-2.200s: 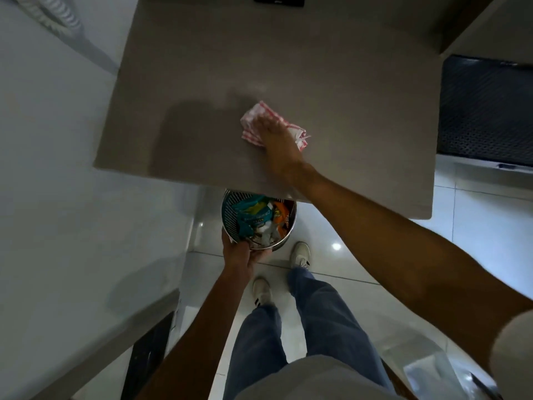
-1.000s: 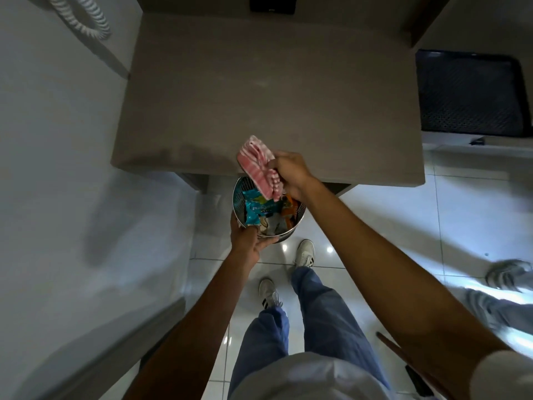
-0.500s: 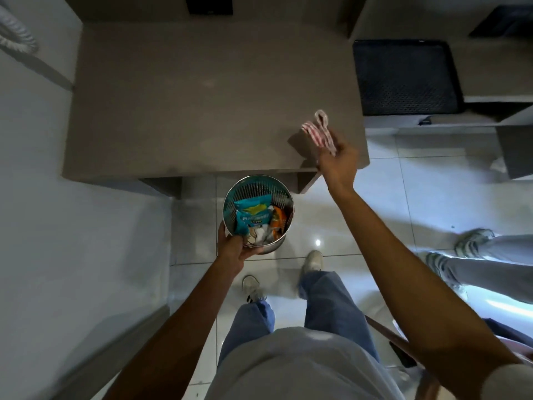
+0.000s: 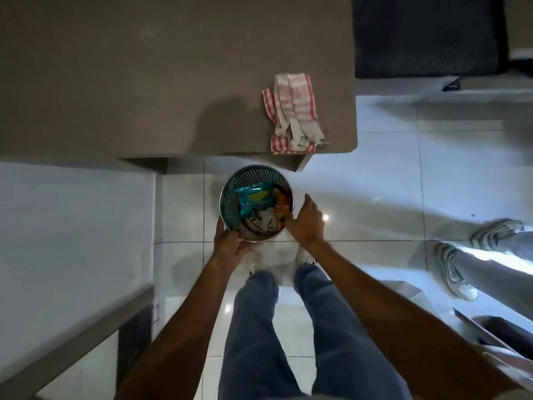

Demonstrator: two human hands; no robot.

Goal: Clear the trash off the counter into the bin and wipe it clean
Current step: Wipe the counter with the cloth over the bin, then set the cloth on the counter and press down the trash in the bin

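Note:
A round metal mesh bin [image 4: 230, 197] hangs in the air below the counter's front edge, holding a teal wrapper [image 4: 255, 199], an orange wrapper and crumpled paper. My left hand [image 4: 229, 243] grips the bin's near left rim. My right hand [image 4: 307, 223] rests against the bin's right side with its fingers spread. A red-and-white checked cloth [image 4: 294, 111] lies crumpled on the brown counter [image 4: 144, 82], near its front right corner, with no hand on it.
Another person's legs and sneakers [image 4: 458, 272] stand on the white tiled floor at the right. A dark mat [image 4: 427, 36] lies beyond the counter's right edge. A white wall and a ledge run along the left. My own legs and shoes are below the bin.
My right hand carried the cloth to the counter's right front corner, let it go there, and came down to the bin's right side. My left hand kept hold of the bin.

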